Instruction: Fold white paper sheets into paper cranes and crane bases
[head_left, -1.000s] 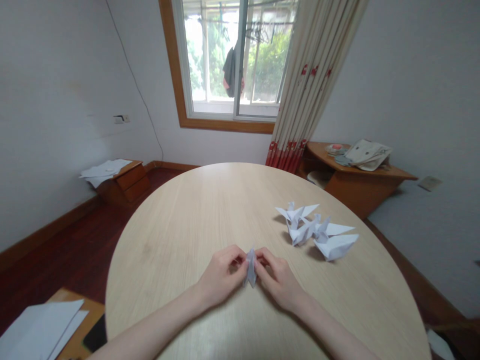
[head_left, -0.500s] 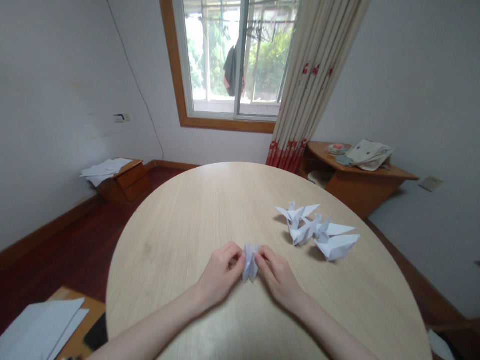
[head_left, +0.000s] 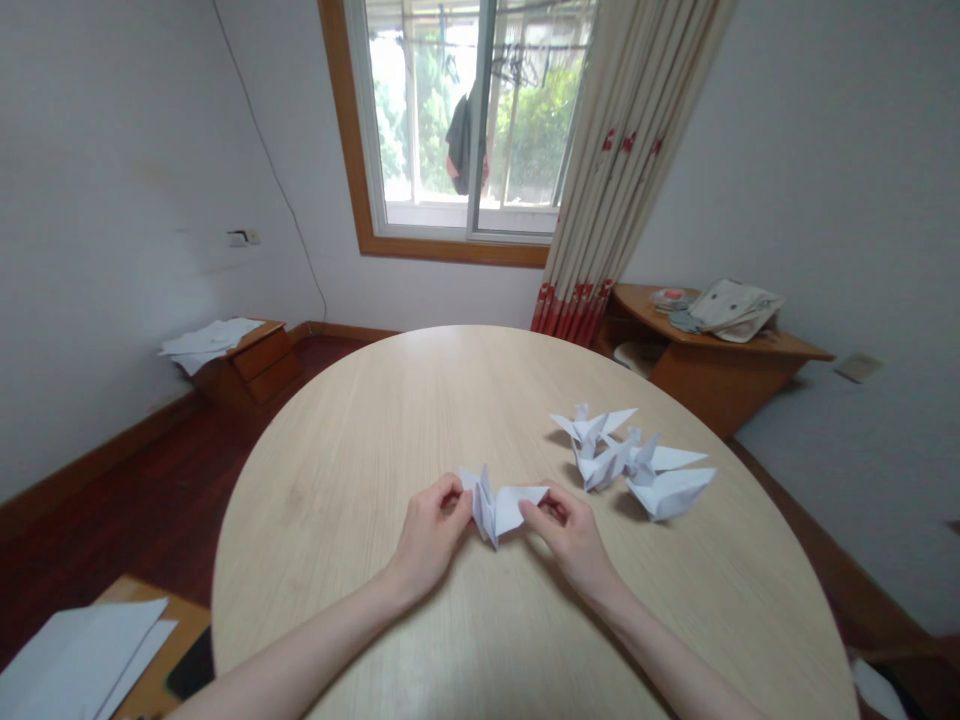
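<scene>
Between my hands, low over the near middle of the round table, is a white origami crane. Its right wing is spread out flat toward the right, while the body and left side stay more folded. My left hand pinches the crane's left side between thumb and fingers. The tip of the right wing is pinched by my right hand. Farther right, several finished-looking paper cranes stand close together on the tabletop, apart from my hands.
White paper sheets and a dark flat object lie on a low surface at the near left. A small cabinet with papers stands at the far left. Behind the table on the right is a corner desk with a cloth bag.
My hands have moved apart. The crane's right wing has opened outward to the right, where before the paper was folded narrow between my fingers. The other cranes stay put.
</scene>
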